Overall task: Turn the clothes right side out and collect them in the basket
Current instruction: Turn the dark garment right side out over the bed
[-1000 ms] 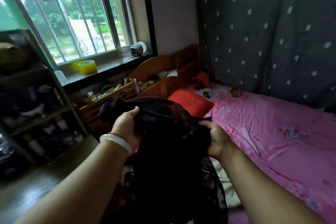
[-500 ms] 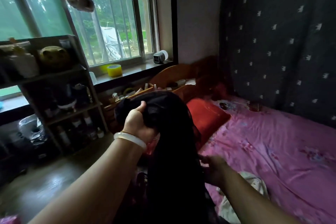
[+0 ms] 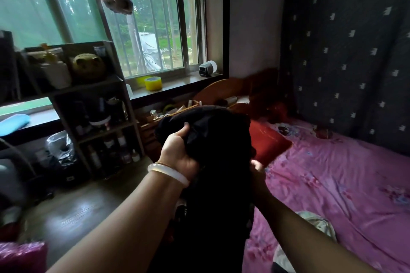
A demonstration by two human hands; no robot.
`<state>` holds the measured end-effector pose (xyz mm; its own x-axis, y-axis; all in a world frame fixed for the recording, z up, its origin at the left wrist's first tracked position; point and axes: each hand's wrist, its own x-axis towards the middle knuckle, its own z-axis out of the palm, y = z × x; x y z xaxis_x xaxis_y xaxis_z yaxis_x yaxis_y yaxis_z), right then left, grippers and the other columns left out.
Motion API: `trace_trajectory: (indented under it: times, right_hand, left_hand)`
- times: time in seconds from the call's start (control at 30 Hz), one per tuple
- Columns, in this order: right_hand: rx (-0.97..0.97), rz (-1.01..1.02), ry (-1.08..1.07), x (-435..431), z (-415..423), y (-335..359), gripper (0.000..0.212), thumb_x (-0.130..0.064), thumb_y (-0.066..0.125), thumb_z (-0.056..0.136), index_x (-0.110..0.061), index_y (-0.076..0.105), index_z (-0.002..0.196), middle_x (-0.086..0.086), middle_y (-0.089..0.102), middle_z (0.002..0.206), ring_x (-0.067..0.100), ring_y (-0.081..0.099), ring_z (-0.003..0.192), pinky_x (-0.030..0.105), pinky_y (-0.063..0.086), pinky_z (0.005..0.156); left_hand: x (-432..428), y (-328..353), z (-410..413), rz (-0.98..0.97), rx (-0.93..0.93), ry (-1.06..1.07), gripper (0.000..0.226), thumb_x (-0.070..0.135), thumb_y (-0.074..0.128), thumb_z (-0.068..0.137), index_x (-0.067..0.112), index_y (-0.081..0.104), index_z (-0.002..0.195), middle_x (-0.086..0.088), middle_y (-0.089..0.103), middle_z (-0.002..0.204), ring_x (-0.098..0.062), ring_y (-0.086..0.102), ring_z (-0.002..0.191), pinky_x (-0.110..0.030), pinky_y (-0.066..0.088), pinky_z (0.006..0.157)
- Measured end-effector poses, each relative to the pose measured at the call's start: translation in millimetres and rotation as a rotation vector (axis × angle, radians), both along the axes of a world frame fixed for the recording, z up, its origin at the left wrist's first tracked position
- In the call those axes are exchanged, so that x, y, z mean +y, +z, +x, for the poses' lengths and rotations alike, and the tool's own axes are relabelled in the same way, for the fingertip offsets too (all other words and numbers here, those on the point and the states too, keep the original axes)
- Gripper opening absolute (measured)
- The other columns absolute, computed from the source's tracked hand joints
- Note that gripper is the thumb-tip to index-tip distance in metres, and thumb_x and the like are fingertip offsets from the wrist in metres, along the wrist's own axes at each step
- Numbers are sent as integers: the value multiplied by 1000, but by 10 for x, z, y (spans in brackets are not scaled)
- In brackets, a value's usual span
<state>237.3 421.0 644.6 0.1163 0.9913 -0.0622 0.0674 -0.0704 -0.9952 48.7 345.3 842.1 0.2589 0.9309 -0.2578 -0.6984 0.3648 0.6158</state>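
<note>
Near right: pale crumpled cloth (image 3: 317, 224) lay on the pink floral bed sheet (image 3: 346, 179).
Centre: black fabric garment (image 3: 217, 184) was held in the air at the bed's left edge, hanging long.
Left hand (image 3: 179, 150): grip curled round its bunched top.
Right hand (image 3: 257, 167): at its right edge, mostly hidden; grip could not be told.
Far: red pillow (image 3: 268, 142).
Basket: not in view.
Risk, judged: dark loose folds could hide a sleeve not yet turned, or slip floorward from a single hold.

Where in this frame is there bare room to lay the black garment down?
Bare pink sheet lies between the red pillow, the dark curtain and the pale garment. Bare floor lies in front of the shelf unit, which is crammed. The left hand grips the black garment.
</note>
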Motion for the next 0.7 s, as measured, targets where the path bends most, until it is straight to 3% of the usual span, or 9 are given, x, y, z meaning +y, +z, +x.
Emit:
trace_trajectory:
  times: [0.07, 0.13, 0.2, 0.27, 0.37, 0.43, 0.5, 0.6, 0.7]
  right_hand:
    - [-76, -11, 52, -169, -145, 346, 31, 0, 49, 88, -16, 50, 61, -18, 40, 58, -1, 44, 54, 27, 33, 62]
    - [-145, 24, 8, -300, -157, 517, 39, 4, 44, 86, -19, 40, 54, -22, 41, 53, 5, 44, 53, 25, 33, 64]
    - [-172, -28, -124, -377, -108, 607, 36, 7, 43, 89, -12, 47, 59, -8, 55, 59, 5, 51, 59, 24, 37, 65]
    - [-219, -87, -217, -412, -111, 731, 20, 5, 48, 85, -6, 62, 76, 8, 56, 70, 16, 53, 66, 32, 43, 59]
    - [-188, -196, -100, -523, -212, 970, 14, -4, 50, 89, -3, 64, 85, 9, 52, 63, 15, 46, 34, 13, 25, 32]
    - [-183, -229, 8, -570, -314, 1103, 9, -9, 58, 87, -4, 65, 91, 10, 58, 75, 15, 50, 41, 16, 29, 36]
    - [-77, -219, 68, -613, -432, 1161, 8, -3, 64, 80, -7, 64, 87, 10, 63, 86, 20, 57, 62, 26, 42, 52]
    - [188, -308, 259, -695, -538, 1205, 15, 7, 61, 77, -8, 61, 77, 11, 65, 79, 23, 61, 70, 30, 50, 62]
    - [354, -398, 452, -759, -455, 1334, 9, -4, 59, 84, -5, 66, 78, 8, 68, 71, 18, 66, 61, 25, 55, 57]
  left_hand:
    - [2, -67, -119, -25, 15, 41, 48, 41, 38, 99, 2, 65, 105, -22, 71, 95, -36, 69, 85, -45, 46, 81]
    - [49, -185, -299, -80, 63, 148, 48, 42, 36, 99, 4, 64, 110, -22, 70, 94, -36, 63, 92, -46, 43, 89]
    - [78, -309, -468, -144, 125, 222, 50, 48, 39, 97, 9, 60, 120, -20, 68, 101, -35, 61, 95, -50, 41, 90]
    - [56, -450, -568, -209, 266, 179, 49, 53, 48, 92, 12, 61, 114, -16, 65, 105, -34, 60, 93, -55, 39, 89]
    - [-60, -601, -493, -232, 519, -27, 31, 40, 69, 77, 15, 62, 93, -7, 63, 88, -27, 60, 78, -44, 47, 75]
    - [-178, -695, -316, -190, 602, -250, 26, 30, 75, 69, 11, 65, 84, -5, 64, 76, -22, 63, 67, -32, 51, 65]
    - [-285, -811, -106, -98, 628, -375, 26, 19, 75, 76, 3, 69, 96, -10, 70, 82, -21, 68, 66, -28, 54, 58]
    - [-382, -968, 45, -26, 563, -342, 25, 13, 73, 80, 6, 68, 103, -10, 71, 87, -18, 69, 65, -24, 52, 52]
    - [-382, -1075, 15, -56, 546, -271, 38, 8, 74, 74, 0, 66, 110, -16, 69, 96, -24, 68, 75, -31, 53, 67]
